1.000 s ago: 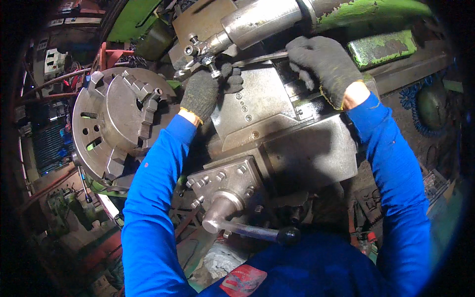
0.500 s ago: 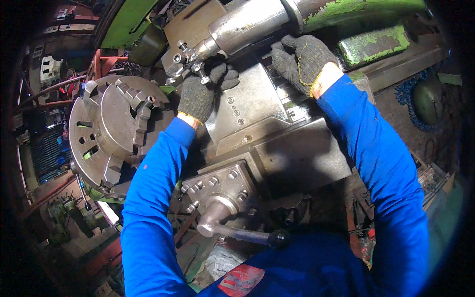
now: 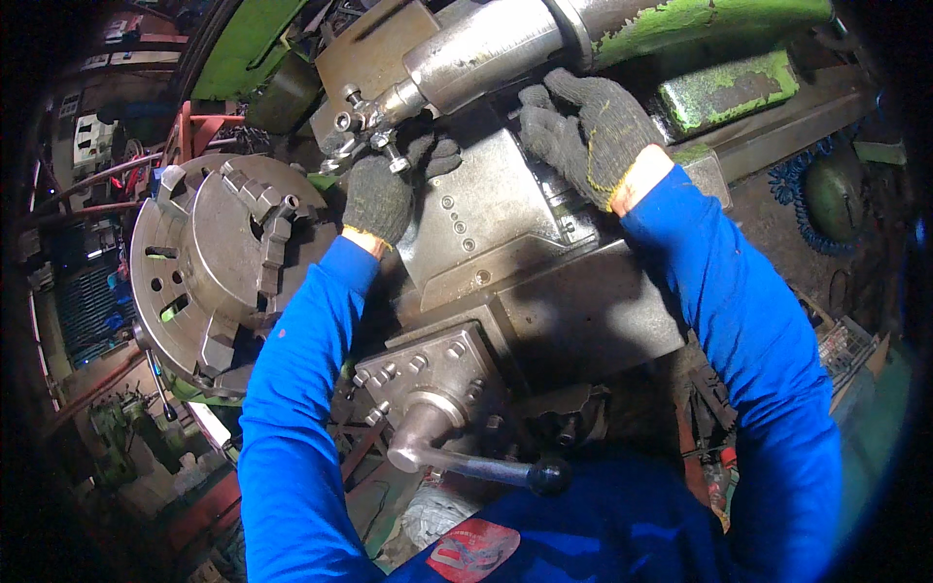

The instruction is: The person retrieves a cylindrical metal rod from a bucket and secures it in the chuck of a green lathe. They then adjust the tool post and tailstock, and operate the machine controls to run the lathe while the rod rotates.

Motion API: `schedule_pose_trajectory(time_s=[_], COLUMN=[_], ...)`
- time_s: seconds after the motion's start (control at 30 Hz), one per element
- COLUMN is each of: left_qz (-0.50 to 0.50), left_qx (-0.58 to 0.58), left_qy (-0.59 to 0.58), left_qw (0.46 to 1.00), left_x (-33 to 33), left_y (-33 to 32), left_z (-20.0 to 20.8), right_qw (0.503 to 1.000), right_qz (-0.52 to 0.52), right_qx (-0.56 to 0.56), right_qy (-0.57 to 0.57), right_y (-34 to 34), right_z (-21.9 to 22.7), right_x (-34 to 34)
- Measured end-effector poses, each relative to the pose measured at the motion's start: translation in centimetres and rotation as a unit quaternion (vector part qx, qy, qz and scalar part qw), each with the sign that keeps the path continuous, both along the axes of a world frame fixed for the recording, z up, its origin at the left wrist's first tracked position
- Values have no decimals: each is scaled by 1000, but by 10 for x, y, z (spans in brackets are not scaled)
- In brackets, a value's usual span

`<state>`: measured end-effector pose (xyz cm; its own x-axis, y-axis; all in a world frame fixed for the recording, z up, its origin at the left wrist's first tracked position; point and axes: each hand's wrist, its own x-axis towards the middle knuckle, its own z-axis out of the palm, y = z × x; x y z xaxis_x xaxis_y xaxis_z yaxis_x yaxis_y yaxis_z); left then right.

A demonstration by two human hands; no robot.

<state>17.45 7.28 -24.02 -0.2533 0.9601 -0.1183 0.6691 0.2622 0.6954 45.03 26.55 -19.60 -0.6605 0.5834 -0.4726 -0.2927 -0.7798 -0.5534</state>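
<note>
Steel bolts (image 3: 398, 164) stud the fitting (image 3: 375, 119) at eleven o'clock, on the cylinder's (image 3: 481, 58) end; the left hand (image 3: 378, 197) is right up by it, fingers partly hidden, so whether they grip it cannot be told. Over the last second the right hand (image 3: 598, 136), at one o'clock, has drawn slightly nearer the left, and the thin bar by it no longer shows; its fingers hang loosely apart, seemingly free, leaving only the left beside the fitting. One bolt juts across the left hand. The chuck (image 3: 225, 233) stands towards ten, the tool post (image 3: 439, 367) at six, a green box (image 3: 729, 94) at two.
</note>
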Motion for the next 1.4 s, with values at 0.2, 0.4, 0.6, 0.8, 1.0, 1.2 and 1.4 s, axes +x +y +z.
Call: schedule_pose_trajectory(time_s=[0.2,0.4,0.6,0.8,1.0,1.2,1.4], left_qz=[-50,-65,-45,19,-3,-37,-2], left_qx=[-64,-81,54,3,48,65,83], left_qy=[219,320,361,342,355,381,405], left_qw=[972,942,930,940,934,921,911], left_x=[11,2,-7,15,21,-1,9], left_y=[15,10,1,11,9,1,3], left_z=[28,23,6,20,29,8,5], right_qw=[989,944,481,434,609,512,465], right_qz=[107,233,398,189,358,331,337], right_qx=[-80,171,770,865,676,765,751], right_qy=[72,-161,-132,-167,-210,-210,-324], right_y=[3,4,47,32,31,37,20], right_z=[7,49,31,-10,15,5,5], right_x=[22,23,-3,-3,-6,-6,-16])
